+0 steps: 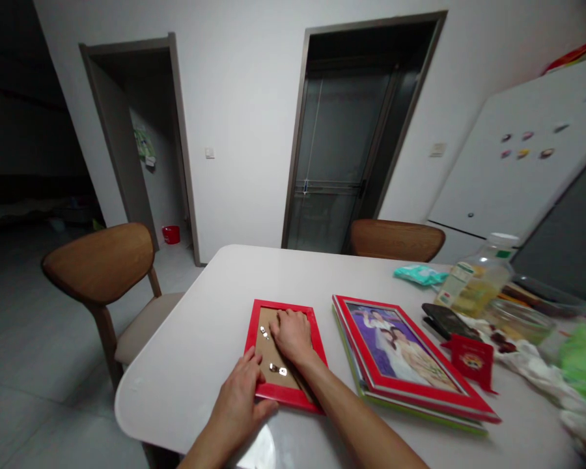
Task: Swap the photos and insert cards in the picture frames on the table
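A red picture frame (293, 395) lies face down on the white table, its brown backing board (267, 355) showing with small metal hangers on it. My left hand (241, 391) grips the frame's near left corner, thumb along the bottom edge and fingers over the left side. Bent over the upper part of the board is my right hand (290, 332), its fingers curled and pressed against it; its fingertips are partly hidden. A dark gap runs along the board's right side, partly under my right forearm.
Right of the frame sits a stack of frames, a red one with a wedding photo (395, 352) on top. Beyond are a phone (449, 320), red packet (471, 361), bottle of yellowish liquid (476, 280), glass bowl (517, 320) and teal pack (420, 275). Wooden chairs (100, 264) flank the table (185, 365).
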Motion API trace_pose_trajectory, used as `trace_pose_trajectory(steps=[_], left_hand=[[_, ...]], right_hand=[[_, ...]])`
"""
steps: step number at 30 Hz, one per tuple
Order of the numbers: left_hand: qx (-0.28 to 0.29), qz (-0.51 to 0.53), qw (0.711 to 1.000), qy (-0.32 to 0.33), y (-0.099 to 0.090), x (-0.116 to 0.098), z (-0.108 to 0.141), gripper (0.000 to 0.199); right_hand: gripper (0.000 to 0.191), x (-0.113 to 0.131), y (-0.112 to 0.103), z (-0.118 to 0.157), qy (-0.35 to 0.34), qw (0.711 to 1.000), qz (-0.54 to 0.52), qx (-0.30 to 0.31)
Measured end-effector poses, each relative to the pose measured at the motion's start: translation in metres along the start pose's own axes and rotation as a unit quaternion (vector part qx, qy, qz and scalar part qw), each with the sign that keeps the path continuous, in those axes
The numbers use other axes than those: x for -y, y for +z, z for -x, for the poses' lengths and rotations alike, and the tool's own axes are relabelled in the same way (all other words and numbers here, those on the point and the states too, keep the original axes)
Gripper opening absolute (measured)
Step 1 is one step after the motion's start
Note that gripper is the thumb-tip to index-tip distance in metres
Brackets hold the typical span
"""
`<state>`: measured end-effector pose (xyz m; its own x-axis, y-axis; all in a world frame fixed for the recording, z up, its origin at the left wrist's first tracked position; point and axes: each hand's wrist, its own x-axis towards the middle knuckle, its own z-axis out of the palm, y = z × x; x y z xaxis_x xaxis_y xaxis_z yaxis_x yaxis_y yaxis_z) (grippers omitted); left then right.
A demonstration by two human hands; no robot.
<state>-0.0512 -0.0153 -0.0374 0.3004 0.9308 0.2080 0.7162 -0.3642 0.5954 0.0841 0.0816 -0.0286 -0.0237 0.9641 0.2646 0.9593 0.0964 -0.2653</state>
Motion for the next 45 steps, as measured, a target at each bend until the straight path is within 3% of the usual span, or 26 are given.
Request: trace_pose_trajectory(steps=[5,10,14,17,22,26,30,34,39,42,45], left_hand=[[-0.007,0.01,1.0,0.009,-0.002,-0.002,0.001,0.017],[-0.013,0.009,1.0,0.008,-0.003,-0.002,0.001,0.017],[-0.012,0.002,1.0,0.012,-0.002,-0.001,0.001,0.019],[-0.013,-0.006,1.0,0.02,-0.002,-0.001,0.003,0.021],[-0.025,-0.011,0.999,0.033,0.0,0.0,0.005,0.027],[-0.049,0.03,0.998,0.027,0.003,0.005,0.005,0.039],[-0.071,0.109,0.991,0.017,0.001,0.007,0.005,0.052],[-0.08,0.27,0.959,-0.004,-0.008,0.0,-0.003,0.045],[-0.124,0.441,0.885,-0.083,-0.031,-0.009,-0.016,0.035],[-0.151,0.49,0.847,-0.142,-0.046,-0.002,-0.019,0.036],[-0.179,0.48,0.842,-0.168,-0.062,0.016,-0.017,0.038]], right_hand=[[0.024,-0.003,-0.002,-0.003,-0.035,0.999,-0.024,0.02],[0.029,-0.003,-0.006,0.001,-0.048,0.998,-0.047,0.014],[0.034,-0.014,-0.023,0.025,-0.085,0.991,-0.099,-0.01],[0.028,-0.028,-0.036,0.051,-0.134,0.983,-0.121,0.045],[0.033,-0.036,-0.037,0.071,-0.087,0.993,-0.066,0.039],[0.038,-0.033,-0.031,0.063,-0.066,0.992,-0.104,0.034],[0.043,-0.034,-0.04,0.056,-0.042,0.987,-0.153,0.032],[0.037,-0.027,-0.064,0.062,-0.057,0.986,-0.155,0.015],[0.032,-0.006,-0.086,0.075,-0.094,0.972,-0.214,0.011],[0.03,-0.004,-0.083,0.077,-0.104,0.959,-0.261,0.018],[0.031,-0.015,-0.068,0.076,-0.095,0.971,-0.219,0.001]])
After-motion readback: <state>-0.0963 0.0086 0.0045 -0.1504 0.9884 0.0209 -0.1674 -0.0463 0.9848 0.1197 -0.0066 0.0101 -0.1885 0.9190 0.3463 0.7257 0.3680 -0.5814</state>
